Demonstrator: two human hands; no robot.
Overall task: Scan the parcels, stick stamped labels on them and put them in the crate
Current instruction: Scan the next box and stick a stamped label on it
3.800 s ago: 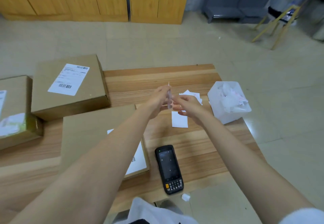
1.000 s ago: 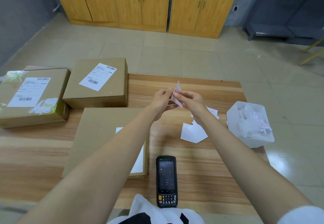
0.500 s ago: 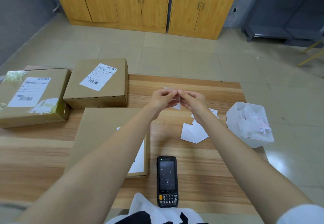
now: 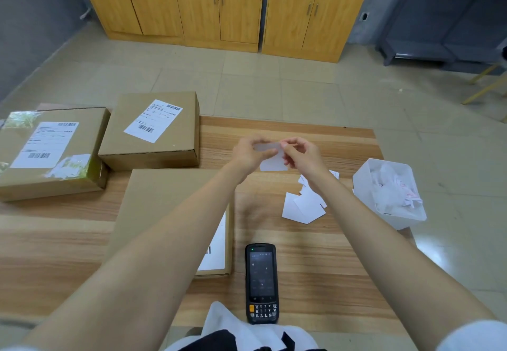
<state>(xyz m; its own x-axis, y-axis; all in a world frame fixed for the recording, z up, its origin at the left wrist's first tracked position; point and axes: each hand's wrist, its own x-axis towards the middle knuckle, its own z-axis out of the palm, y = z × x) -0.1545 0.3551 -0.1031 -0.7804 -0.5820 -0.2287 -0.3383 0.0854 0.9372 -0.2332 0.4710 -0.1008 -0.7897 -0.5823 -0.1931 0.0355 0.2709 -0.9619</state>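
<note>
So the labelling step is what's in hand here, as far as can be judged: a small white label (image 4: pixel 274 164) is held up in the air over the far middle of the table (image 4: pixel 315 254), pinched by the fingertips of the left hand (image 4: pixel 250 155) on one side and the right hand (image 4: pixel 303 157) on the other. It looks like it's being peeled off its backing, though which layer is which can't really be told, it's all a bit blurred. The nearest parcel (image 4: pixel 164 199), lying toward the near edge under the left forearm, is probably where it's meant to be stuck. The scanner (image 4: pixel 261 279) is parked just beside that parcel at the near edge, untouched. Two more parcels (image 4: pixel 189 131) (image 4: pixel 93 136) are lined up along the far left side, and each has a shipping label. A heap of loose labels (image 4: pixel 300 208) is spread toward the right edge, with a white bin (image 4: pixel 362 177) of crumpled paper at that edge. Next move, at a guess: the backing gets dropped in the bin, and the label gets laid flat on bare cardboard and smoothed down. No crate is seen anywhere in view.
</note>
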